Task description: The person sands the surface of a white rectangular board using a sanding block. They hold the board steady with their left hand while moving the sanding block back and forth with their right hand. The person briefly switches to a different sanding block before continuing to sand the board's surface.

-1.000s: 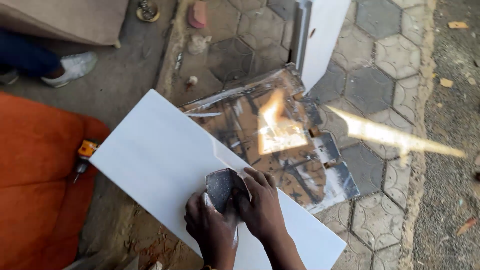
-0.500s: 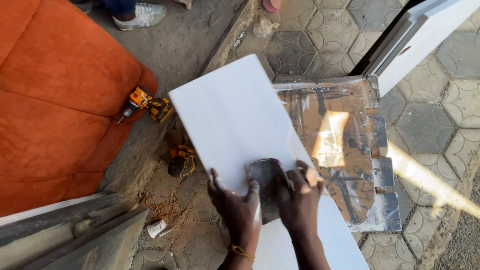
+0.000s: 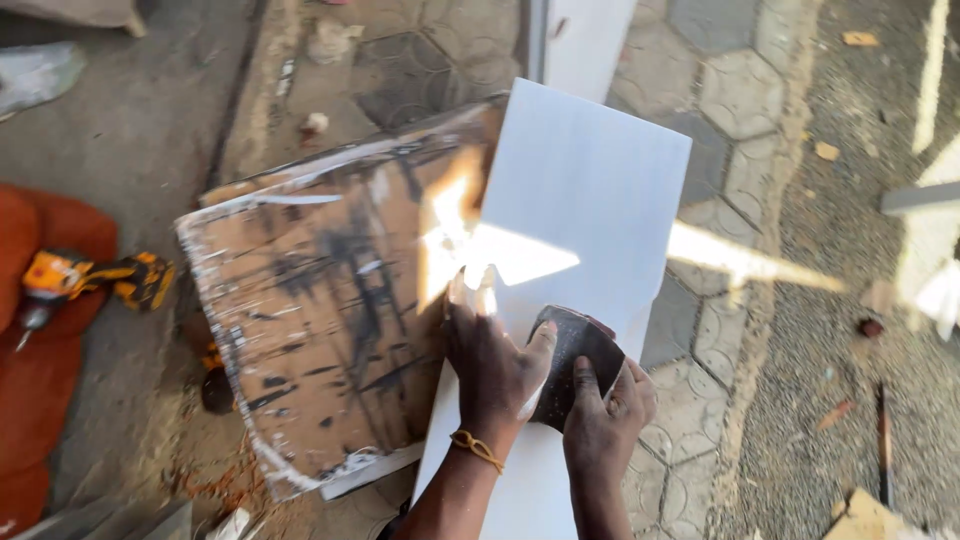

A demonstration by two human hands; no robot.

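A long white board lies across a paint-stained brown board on the paving. My left hand rests flat on the white board's left edge, fingers spread, with a thin bracelet at the wrist. My right hand grips a dark grey sheet of sandpaper and presses it onto the white board. The thumb of my left hand touches the sandpaper's edge.
A yellow and black power drill lies at the left beside an orange sofa cushion. Another white panel stands at the top. Hexagonal paving runs to a gravel strip on the right.
The white board has swung from the stained board's left side to its right side. My hands and the sandpaper moved right with it; the view has shifted too.
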